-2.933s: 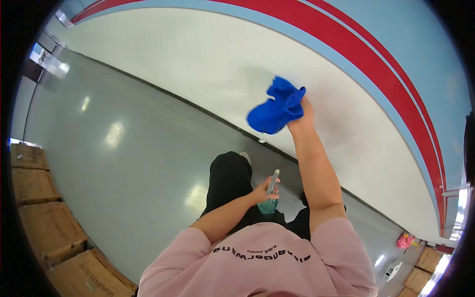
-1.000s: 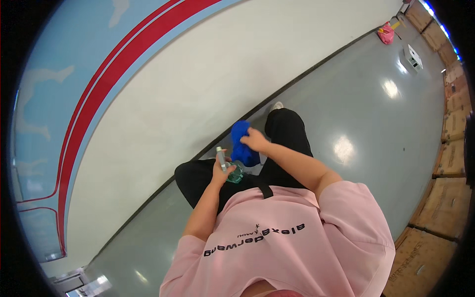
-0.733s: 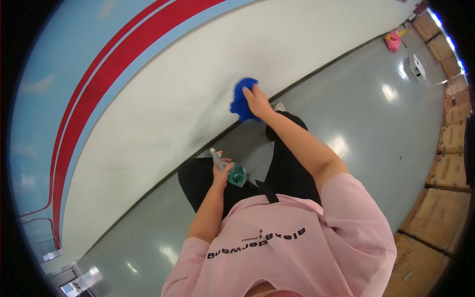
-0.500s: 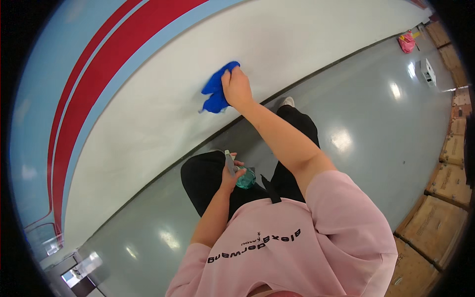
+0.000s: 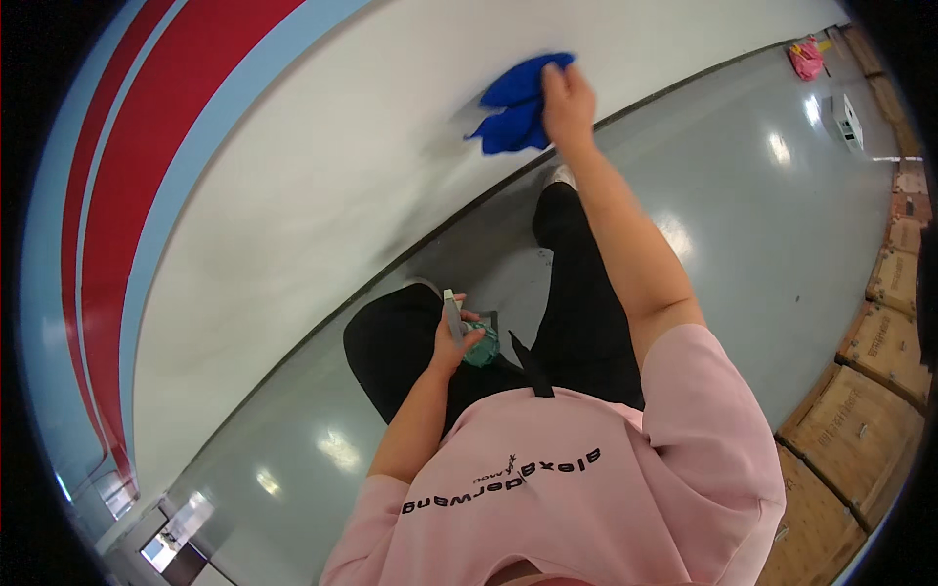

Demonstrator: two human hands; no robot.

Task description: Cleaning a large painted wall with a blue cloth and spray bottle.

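Blue microfibre cloth [image 5: 518, 109] is bunched under my right hand [image 5: 567, 95], my fingers closed over its upper edge and pressing it flat against the white band of the wall [image 5: 322, 166], far up in front of me and a little to the right. My arm is stretched out full length to reach it. As I judge it, the wiping is somewhere in the middle: the patch of white around and below the cloth shows a faint grey smear, which may be damp or may be shadow, I cannot tell which, and the long run of white to the left of it looks no different from the rest, so much of the band seems yet to be gone over. The red and pale blue stripes [image 5: 127, 215] farther left show no mark of the cloth. My left hand [image 5: 451, 342] is down near my lap, wrapped around a small spray bottle [image 5: 471, 337], thumb and fingers clasped about its neck with the grey nozzle pointing up toward the wall. Its body looks greenish and see-through, with what seems to be liquid in the lower part, though my fingers hide how full it is. Grey glossy floor [image 5: 782, 225] lies to the right, with brown cartons [image 5: 879, 342] along its near right edge; whether anything is in them does not show.
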